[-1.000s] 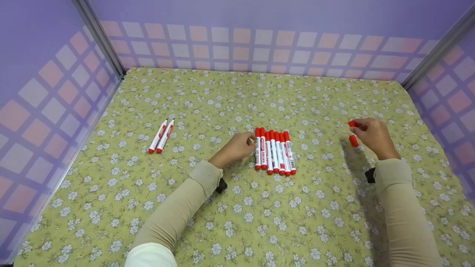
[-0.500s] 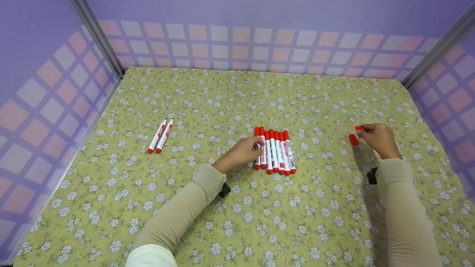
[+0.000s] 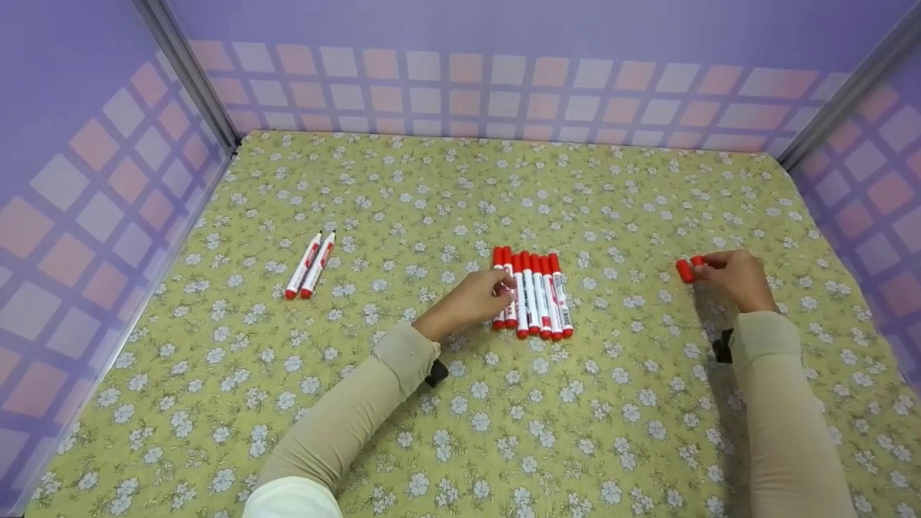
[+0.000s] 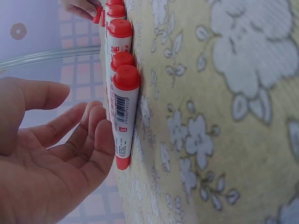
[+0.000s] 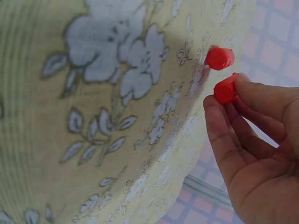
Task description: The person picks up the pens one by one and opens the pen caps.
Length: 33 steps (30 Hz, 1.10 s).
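My right hand [image 3: 741, 279] pinches a red marker cap [image 5: 225, 92] between thumb and fingers, close above the cloth. Beside it lies a second red cap [image 5: 219, 58]; whether the two touch I cannot tell. Several white markers with red caps [image 3: 538, 302] form a side-by-side row mid-table. Over the row's left end hovers my left hand [image 3: 471, 301], partly hiding the leftmost markers. In the left wrist view its fingers are loosely bent with nothing between them, near the closest marker [image 4: 122, 116].
Two uncapped markers [image 3: 318, 266] with dark tips lie side by side on the left of the flowered tablecloth [image 3: 403, 446]. Purple panels with pink and white squares [image 3: 468, 86] enclose the table at the back and both sides.
My right hand has brought its cap down and slightly right, beside the lying cap. The left hand has shifted right from the row's edge to over its left end.
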Motion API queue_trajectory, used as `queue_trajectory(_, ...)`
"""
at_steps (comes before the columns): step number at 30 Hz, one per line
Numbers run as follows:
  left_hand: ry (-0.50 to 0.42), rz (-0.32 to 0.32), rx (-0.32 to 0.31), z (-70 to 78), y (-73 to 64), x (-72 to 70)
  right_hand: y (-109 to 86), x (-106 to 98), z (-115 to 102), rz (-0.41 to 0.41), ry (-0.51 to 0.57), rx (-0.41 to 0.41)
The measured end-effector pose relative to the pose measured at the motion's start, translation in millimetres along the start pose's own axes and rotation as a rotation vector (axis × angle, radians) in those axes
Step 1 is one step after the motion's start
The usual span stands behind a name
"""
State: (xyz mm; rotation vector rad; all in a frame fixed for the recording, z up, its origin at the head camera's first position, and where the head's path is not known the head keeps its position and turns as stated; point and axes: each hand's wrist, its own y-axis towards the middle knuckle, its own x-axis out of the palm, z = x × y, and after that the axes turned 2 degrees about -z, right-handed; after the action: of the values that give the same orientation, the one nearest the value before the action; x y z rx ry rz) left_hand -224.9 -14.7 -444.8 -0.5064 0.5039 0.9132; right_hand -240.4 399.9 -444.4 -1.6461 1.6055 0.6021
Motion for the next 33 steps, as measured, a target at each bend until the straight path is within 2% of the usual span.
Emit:
queue_trajectory(7,0.023,-0.004,-0.012,-1.1,-0.6,0.3,0.3,2.5,1.3,-0.025,0.000,0.035)
queue_trajectory(14,0.020,-0.008,-0.001,-3.5,-1.9,-0.7,2.7,4.4,1.4,-0.017,-0.009,0.076)
queue_trajectory(24,-0.032,-0.015,-0.003,-5.0,-5.5,-2.4,2.2,4.9,1.0,-0.025,-0.033,0.057)
queue_trajectory(33,-0.042,-0.012,-0.036,-7.1,-5.3,-2.2,2.2,6.2,-0.3,-0.022,-0.027,0.071)
